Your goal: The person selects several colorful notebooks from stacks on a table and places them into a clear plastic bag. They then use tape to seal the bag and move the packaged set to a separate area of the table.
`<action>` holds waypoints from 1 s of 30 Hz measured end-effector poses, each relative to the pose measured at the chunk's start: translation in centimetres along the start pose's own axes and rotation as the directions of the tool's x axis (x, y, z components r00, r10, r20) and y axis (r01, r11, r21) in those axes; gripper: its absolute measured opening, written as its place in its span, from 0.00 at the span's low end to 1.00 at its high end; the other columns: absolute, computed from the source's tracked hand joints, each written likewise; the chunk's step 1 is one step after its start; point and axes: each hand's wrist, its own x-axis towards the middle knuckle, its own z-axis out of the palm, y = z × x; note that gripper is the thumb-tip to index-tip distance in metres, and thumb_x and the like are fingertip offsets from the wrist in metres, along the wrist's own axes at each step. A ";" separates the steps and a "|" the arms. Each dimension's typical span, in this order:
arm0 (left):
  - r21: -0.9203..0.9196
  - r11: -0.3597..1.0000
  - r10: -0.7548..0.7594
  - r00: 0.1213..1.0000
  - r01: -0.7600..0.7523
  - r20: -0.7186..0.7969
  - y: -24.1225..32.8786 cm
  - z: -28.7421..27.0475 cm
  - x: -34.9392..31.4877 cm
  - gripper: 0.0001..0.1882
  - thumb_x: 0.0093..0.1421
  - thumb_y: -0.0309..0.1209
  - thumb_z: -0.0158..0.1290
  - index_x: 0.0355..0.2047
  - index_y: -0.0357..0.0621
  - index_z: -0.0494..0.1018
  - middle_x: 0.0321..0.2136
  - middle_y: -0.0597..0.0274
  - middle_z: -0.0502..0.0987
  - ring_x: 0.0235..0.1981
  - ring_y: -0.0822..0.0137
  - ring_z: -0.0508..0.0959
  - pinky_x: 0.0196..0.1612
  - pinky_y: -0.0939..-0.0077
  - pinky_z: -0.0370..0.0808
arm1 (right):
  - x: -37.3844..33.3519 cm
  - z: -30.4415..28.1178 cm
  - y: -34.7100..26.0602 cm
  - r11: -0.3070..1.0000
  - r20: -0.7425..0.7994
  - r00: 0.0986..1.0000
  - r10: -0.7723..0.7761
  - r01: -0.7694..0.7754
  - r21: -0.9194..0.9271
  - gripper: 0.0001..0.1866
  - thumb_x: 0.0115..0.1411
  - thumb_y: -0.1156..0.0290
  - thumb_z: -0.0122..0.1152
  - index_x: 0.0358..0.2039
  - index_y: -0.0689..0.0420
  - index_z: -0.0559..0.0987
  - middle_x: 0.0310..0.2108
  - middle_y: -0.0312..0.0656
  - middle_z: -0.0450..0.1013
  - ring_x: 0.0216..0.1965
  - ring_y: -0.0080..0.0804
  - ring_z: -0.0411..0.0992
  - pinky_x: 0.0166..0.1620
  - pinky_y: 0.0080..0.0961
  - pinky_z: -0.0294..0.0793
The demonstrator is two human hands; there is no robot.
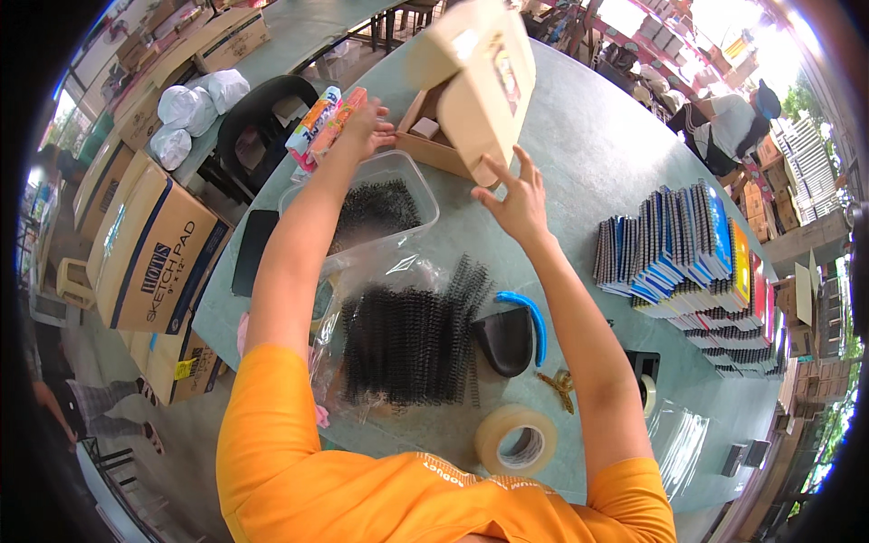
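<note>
A tan cardboard box stands at the far side of the table, its lid raised and partly blurred. A small pale block lies inside. My right hand has thumb and forefinger pinched at the near corner of the lid, other fingers raised. My left hand reaches to the box's left side, fingers loosely extended, beside colourful packets; whether it touches the box I cannot tell. Nearer me, a clear plastic tub holds black binding coils. More black coils lie in a pile on clear plastic.
Spiral notebooks are stacked at the right. Close to me lie a tape roll, a black rounded object, a blue curved strip and a brass-coloured piece. Cartons stand left; a person bends at far right.
</note>
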 end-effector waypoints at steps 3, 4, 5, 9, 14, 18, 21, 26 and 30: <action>0.032 0.911 0.410 0.912 -0.411 0.029 2.3 -2.5 0.0 0.23 0.59 0.46 0.46 0.46 0.41 0.67 0.40 0.52 0.73 0.44 0.56 0.72 0.47 0.62 0.70 | -1.0 2.1 0.8 0.994 0.188 0.981 0.046 -0.025 -0.109 0.31 0.48 0.60 0.65 0.54 0.36 0.68 0.61 0.51 0.51 0.60 0.54 0.53 0.57 0.42 0.60; 0.181 0.795 0.585 0.811 -0.579 0.025 2.7 -2.1 -0.6 0.24 0.59 0.47 0.46 0.47 0.42 0.68 0.42 0.52 0.72 0.47 0.56 0.70 0.48 0.61 0.69 | -1.2 2.7 1.0 0.997 0.199 0.977 0.075 -0.070 -0.029 0.31 0.48 0.60 0.65 0.55 0.36 0.68 0.61 0.52 0.52 0.59 0.55 0.55 0.56 0.42 0.61; 0.479 0.497 0.773 0.620 -0.723 0.136 2.1 1.9 -3.5 0.25 0.58 0.48 0.48 0.47 0.42 0.68 0.43 0.51 0.71 0.48 0.56 0.69 0.50 0.61 0.67 | -1.6 3.0 2.5 0.988 0.206 0.968 0.141 -0.149 0.025 0.31 0.49 0.61 0.64 0.55 0.37 0.67 0.60 0.54 0.52 0.58 0.55 0.56 0.55 0.41 0.63; 0.691 -0.543 0.337 0.629 -0.478 0.700 -1.4 4.7 -7.8 0.41 0.45 0.56 0.57 0.58 0.57 0.59 0.53 0.46 0.63 0.55 0.46 0.62 0.53 0.49 0.63 | -1.4 3.9 2.0 0.932 0.274 0.951 0.144 -0.223 0.284 0.30 0.51 0.66 0.61 0.56 0.47 0.66 0.54 0.57 0.61 0.52 0.52 0.64 0.51 0.37 0.67; 0.550 -0.680 0.116 0.670 -0.485 0.734 -1.8 8.6 -6.9 0.48 0.42 0.47 0.63 0.62 0.65 0.50 0.56 0.47 0.58 0.56 0.43 0.61 0.50 0.47 0.67 | -1.9 3.0 3.2 0.918 0.211 0.964 0.163 -0.226 0.325 0.27 0.51 0.68 0.60 0.53 0.54 0.67 0.49 0.52 0.66 0.48 0.47 0.68 0.49 0.34 0.68; 0.498 -0.750 0.112 0.659 -0.436 0.744 -1.7 10.4 -2.2 0.49 0.41 0.41 0.62 0.62 0.65 0.48 0.54 0.49 0.60 0.52 0.47 0.65 0.47 0.49 0.70 | -2.6 0.5 4.2 0.900 0.262 0.946 0.190 -0.274 0.338 0.21 0.52 0.68 0.59 0.48 0.57 0.71 0.48 0.49 0.68 0.48 0.46 0.68 0.49 0.33 0.68; 0.530 -0.741 0.155 0.664 -0.412 0.732 -1.0 13.0 1.5 0.47 0.44 0.37 0.60 0.62 0.64 0.48 0.54 0.49 0.60 0.52 0.47 0.66 0.46 0.52 0.71 | -4.0 0.0 5.9 0.904 0.253 0.941 0.227 -0.300 0.304 0.17 0.52 0.68 0.58 0.43 0.58 0.74 0.48 0.47 0.68 0.47 0.45 0.69 0.48 0.32 0.68; 0.741 -0.596 0.470 0.613 -0.310 0.635 -1.3 17.6 8.1 0.28 0.52 0.30 0.52 0.55 0.50 0.60 0.51 0.49 0.64 0.52 0.48 0.67 0.48 0.60 0.72 | -4.8 -1.4 6.3 0.926 0.229 0.949 0.218 -0.275 0.259 0.16 0.52 0.68 0.58 0.42 0.59 0.75 0.46 0.48 0.69 0.43 0.43 0.71 0.45 0.30 0.70; 0.890 -0.260 0.446 0.771 -0.374 0.454 -0.8 17.5 9.3 0.13 0.56 0.28 0.46 0.41 0.40 0.73 0.47 0.50 0.71 0.49 0.54 0.72 0.48 0.65 0.73 | -4.2 -0.9 4.4 0.868 0.340 0.906 0.250 -0.366 0.335 0.17 0.56 0.63 0.56 0.42 0.60 0.75 0.45 0.49 0.71 0.38 0.39 0.74 0.41 0.29 0.73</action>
